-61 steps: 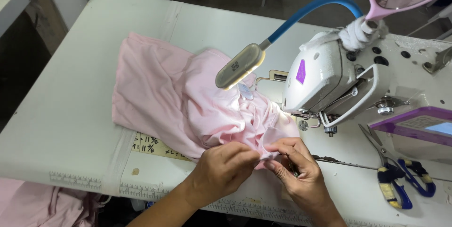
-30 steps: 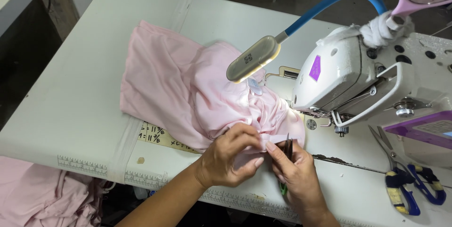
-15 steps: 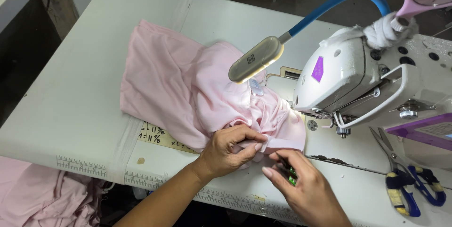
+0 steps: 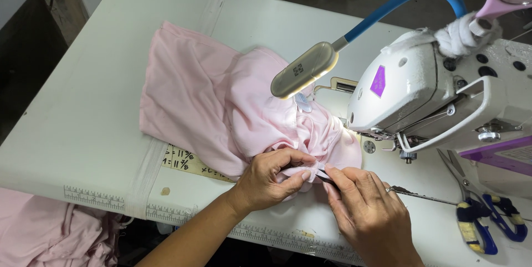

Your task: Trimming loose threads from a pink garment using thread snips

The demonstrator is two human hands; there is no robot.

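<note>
Garment sewing workshop. White industrial sewing machine (image 4: 443, 95) set into a long white work table (image 4: 83, 106) with ruler markings along its front edge. Blue gooseneck task lamp (image 4: 305, 70) over the needle area. Blue-and-yellow-handled shears (image 4: 487, 222) beside it. Pink knit fabric (image 4: 199, 101) spread out; more heaped below table (image 4: 50, 234).

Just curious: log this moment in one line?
left hand: pinching pink fabric | right hand: small snips at fabric edge | sewing machine: beside

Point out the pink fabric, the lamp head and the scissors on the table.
Pink fabric garment (image 4: 194, 101), head view, on its flat left panel.
Grey oblong lamp head (image 4: 303, 71), head view, middle of its casing.
Blue-and-yellow-handled scissors (image 4: 485, 225), head view, on the handle loops.
</note>
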